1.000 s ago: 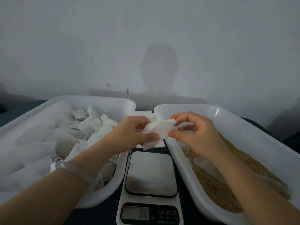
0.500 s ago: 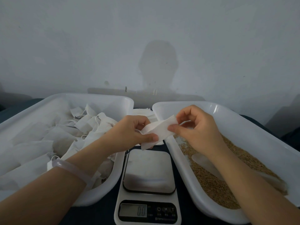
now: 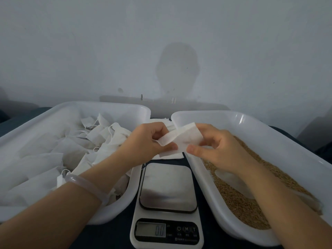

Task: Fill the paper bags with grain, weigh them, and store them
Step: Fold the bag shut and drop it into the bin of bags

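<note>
my left hand (image 3: 145, 141) pinches the near left edge of one paper bag (image 3: 181, 139) between thumb and curled fingers. my right hand (image 3: 221, 150) pinches the bag's right edge, with the thumb in front and the fingers curled behind the sheet. both grips close on the paper alone.

the step, as i judge it, is opening the bag's mouth. it goes best if the thumb pads slide the two layers against each other, then draw them gently apart so the thin paper does not tear, with the mouth turned up ready for grain.

the bag hangs in the air between my hands, at 3 o'clock of my left thumb and 9 o'clock of my right fingers. it is flat and apparently empty.

outward, the scale (image 3: 168, 187) lies below at 6 o'clock, its platform bare and its display (image 3: 150, 230) showing zeros. a stack of flat bags (image 3: 161, 121) sits at the scale's 12 o'clock. at its 3 o'clock is the right tray (image 3: 269, 126) with grain (image 3: 251, 209) and a pale scoop (image 3: 231, 178). at 9 o'clock is the left tray (image 3: 107, 105), heaped with white bags; i cannot tell whether they are filled.
</note>
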Tool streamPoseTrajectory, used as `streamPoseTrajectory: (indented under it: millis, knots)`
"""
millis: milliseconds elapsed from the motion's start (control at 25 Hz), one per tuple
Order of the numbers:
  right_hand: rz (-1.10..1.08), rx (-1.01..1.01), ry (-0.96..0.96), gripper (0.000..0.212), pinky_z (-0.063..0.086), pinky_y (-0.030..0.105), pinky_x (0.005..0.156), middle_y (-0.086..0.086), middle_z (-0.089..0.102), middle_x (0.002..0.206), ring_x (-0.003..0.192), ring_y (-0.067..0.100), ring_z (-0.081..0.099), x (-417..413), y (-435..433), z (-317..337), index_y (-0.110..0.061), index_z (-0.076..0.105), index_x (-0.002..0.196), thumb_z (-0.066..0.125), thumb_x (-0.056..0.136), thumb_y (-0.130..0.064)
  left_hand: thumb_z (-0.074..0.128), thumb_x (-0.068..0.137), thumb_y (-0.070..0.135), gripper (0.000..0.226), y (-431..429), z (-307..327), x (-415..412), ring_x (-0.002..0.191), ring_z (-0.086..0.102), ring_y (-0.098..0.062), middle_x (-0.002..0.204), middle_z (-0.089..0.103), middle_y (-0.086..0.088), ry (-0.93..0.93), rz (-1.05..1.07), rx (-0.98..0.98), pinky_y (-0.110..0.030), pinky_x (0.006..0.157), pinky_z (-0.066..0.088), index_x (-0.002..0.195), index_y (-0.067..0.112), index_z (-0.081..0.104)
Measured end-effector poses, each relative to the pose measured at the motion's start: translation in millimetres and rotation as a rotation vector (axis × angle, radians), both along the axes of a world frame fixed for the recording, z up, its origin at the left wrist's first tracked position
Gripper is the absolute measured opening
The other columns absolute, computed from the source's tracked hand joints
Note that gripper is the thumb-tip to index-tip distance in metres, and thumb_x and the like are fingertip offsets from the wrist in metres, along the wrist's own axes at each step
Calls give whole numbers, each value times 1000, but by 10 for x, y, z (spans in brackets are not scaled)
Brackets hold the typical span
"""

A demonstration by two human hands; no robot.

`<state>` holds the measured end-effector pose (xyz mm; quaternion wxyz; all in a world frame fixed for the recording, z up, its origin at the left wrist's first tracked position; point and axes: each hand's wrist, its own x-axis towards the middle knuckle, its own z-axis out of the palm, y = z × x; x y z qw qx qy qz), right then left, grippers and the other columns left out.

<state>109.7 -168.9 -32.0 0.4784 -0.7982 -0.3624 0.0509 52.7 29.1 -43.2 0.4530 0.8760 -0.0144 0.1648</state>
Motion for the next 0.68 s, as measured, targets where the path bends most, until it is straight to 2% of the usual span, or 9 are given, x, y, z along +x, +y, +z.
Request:
streamPoseTrajectory:
  millis: [80, 160, 240, 320, 400, 520, 600, 680]
  knots:
    - [-10, -30, 23, 47, 52, 32, 84, -21, 67, 107, 90, 1, 65, -37, 18, 4, -38, 73, 90, 56, 61, -71, 80, 73, 16, 23, -13, -11, 2, 53, 50, -4, 61, 65, 3, -32, -24, 7, -15, 55, 41, 73, 7, 58]
    - [-68, 30, 208, 60, 52, 31, 72, -7, 72, 95, 78, 9, 67, -16, 32, 27, -30, 74, 87, 39, 71, -76, 79, 73, 8, 21, -24, -21, 6, 56, 52, 0, 63, 65, 4, -118, 25, 11, -12, 57, 41, 71, 8, 58]
    - [-59, 212, 560, 63, 52, 32, 57, 13, 71, 93, 72, 22, 67, 28, 42, 43, -11, 71, 91, 34, 88, -61, 71, 74, 1, 21, -28, -11, -6, 58, 50, -6, 63, 61, 6, -271, 131, 105, -17, 56, 40, 67, 13, 56]
    - [-32, 279, 746, 39, 50, 27, 45, 17, 72, 89, 66, 24, 68, 6, 33, 77, -5, 67, 91, 43, 96, -35, 56, 71, -1, 11, -25, 13, -17, 64, 54, -16, 70, 64, 1, -424, 149, 238, -31, 59, 46, 70, 10, 60]
    - [-1, 178, 774, 24, 46, 23, 40, 15, 73, 91, 63, 21, 69, -2, 23, 84, -6, 67, 99, 49, 94, -21, 52, 66, -3, 12, -36, 29, -28, 69, 59, -29, 76, 65, -7, -515, 90, 386, -44, 57, 49, 73, 3, 61]
    - [15, 79, 755, 19, 42, 19, 37, 12, 74, 91, 61, 17, 68, -22, 17, 93, -13, 70, 101, 58, 90, -23, 60, 63, -14, 17, -57, 37, -20, 69, 58, -33, 77, 64, -10, -563, 14, 542, -45, 53, 48, 70, 2, 59]
    - [-29, 98, 670, 12, 42, 19, 36, 8, 74, 83, 57, 13, 67, -30, 30, 78, -16, 74, 92, 64, 85, -13, 62, 61, -18, 23, -60, 36, -16, 71, 58, -32, 78, 64, -10, -545, 15, 554, -44, 54, 48, 71, 2, 60]
    - [-121, 89, 447, 17, 43, 17, 39, 2, 72, 69, 52, 9, 65, -41, 20, 51, -20, 76, 84, 68, 80, -5, 64, 60, -17, 24, -52, 33, -19, 73, 57, -33, 79, 63, -9, -524, 59, 529, -44, 57, 48, 74, 3, 61]
